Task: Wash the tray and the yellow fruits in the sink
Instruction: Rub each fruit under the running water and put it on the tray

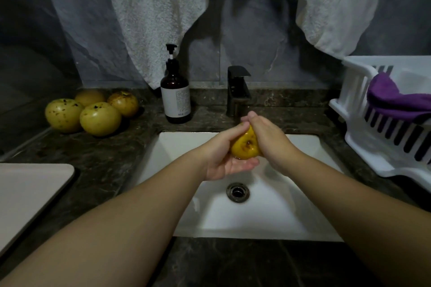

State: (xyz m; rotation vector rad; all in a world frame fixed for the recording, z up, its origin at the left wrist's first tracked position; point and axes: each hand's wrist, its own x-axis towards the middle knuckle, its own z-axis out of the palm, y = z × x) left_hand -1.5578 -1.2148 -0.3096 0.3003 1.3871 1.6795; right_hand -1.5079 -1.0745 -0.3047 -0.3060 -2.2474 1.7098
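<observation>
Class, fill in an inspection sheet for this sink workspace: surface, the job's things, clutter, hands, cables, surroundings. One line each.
Surface: dark marbled counter around a white sink; drain open.
Job's things: one yellow fruit held over the sink below the faucet; four yellow fruits sit together on the counter, left; pale tray lies at the left edge.
Clutter: brown pump bottle beside the faucet; white dish rack on the right with a purple cloth in it.
Hands: left hand cups the fruit from below; right hand wraps it from the right.
Cables: nothing seen.
Surroundings: grey wall, white towels hanging above.
</observation>
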